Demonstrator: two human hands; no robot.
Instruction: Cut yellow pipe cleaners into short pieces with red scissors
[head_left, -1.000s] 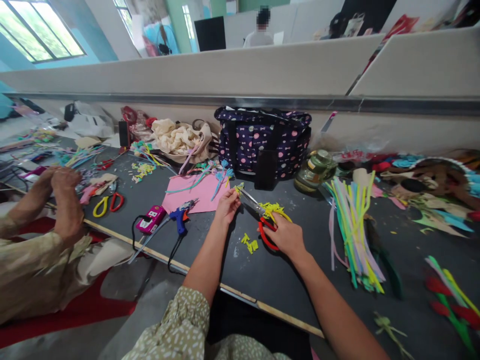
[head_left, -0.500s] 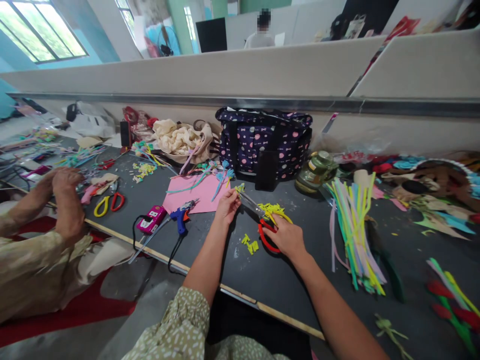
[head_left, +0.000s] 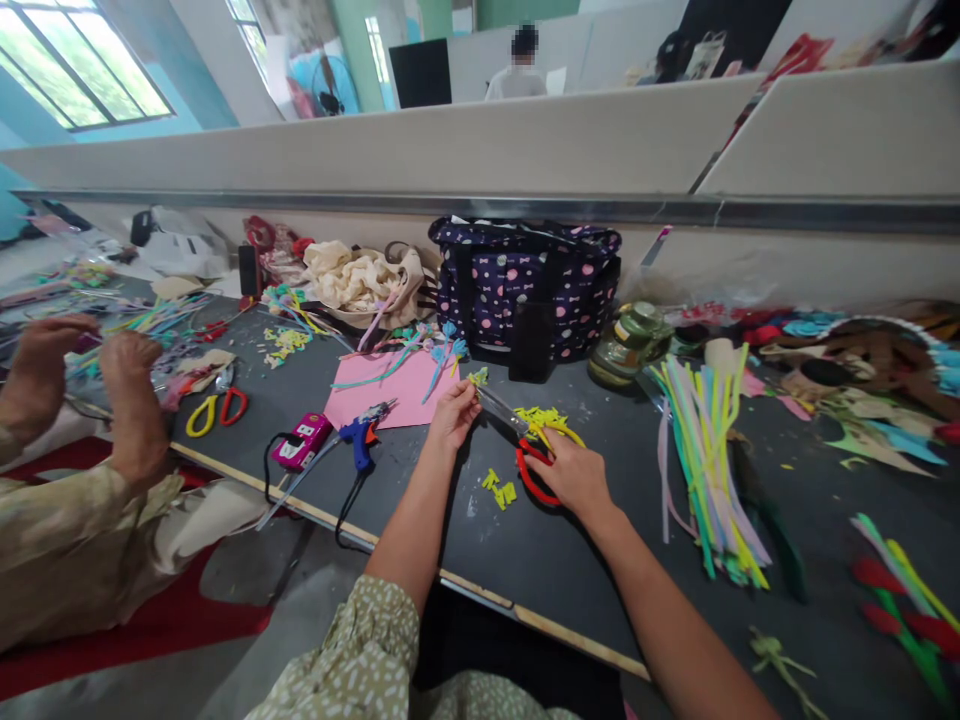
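Observation:
My right hand (head_left: 576, 474) is closed round the handles of a pair of scissors (head_left: 537, 478), one loop red and the other yellow. The blades point up and left toward my left hand (head_left: 454, 412). Its fingertips pinch a small yellow-green fuzzy piece (head_left: 478, 377), close to the blade tips; whether the blades touch it I cannot tell. Short yellow cut pieces (head_left: 546, 416) lie in a pile behind the scissors. A smaller group of yellow-green bits (head_left: 499, 489) rests on the dark table (head_left: 480, 550) between my forearms.
Left of my arm lie a blue glue gun (head_left: 363, 436), a magenta box (head_left: 303, 441) and a pink sheet (head_left: 375, 395). A dark patterned bag (head_left: 487, 280) and a green jar (head_left: 628, 345) stand behind. Pipe cleaners (head_left: 709, 460) are bundled at right. A co-worker's hands (head_left: 127, 360) are at left.
My hands and the scissors stay almost in place. At the left, the co-worker's two hands have moved apart, one going further left.

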